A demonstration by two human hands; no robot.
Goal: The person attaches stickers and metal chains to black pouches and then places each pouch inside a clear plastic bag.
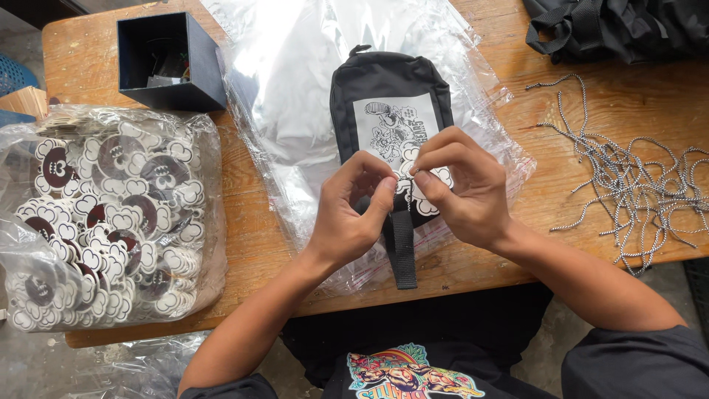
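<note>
The left hand (347, 214) and right hand (461, 188) are meeting over a small black pouch (389, 111), fingertips pinching together on a white flower-shaped tag (427, 193) at its lower edge; at far left a clear bag of round white-and-maroon tags (103, 222) is lying on the wooden table (251, 244); behind it an open black box (171, 60) is standing; the pouch, bearing a white rectangular printed label (391, 131), is resting on clear plastic bags (295, 96); at right, grey-white cords (635, 185) are lying loose
</note>
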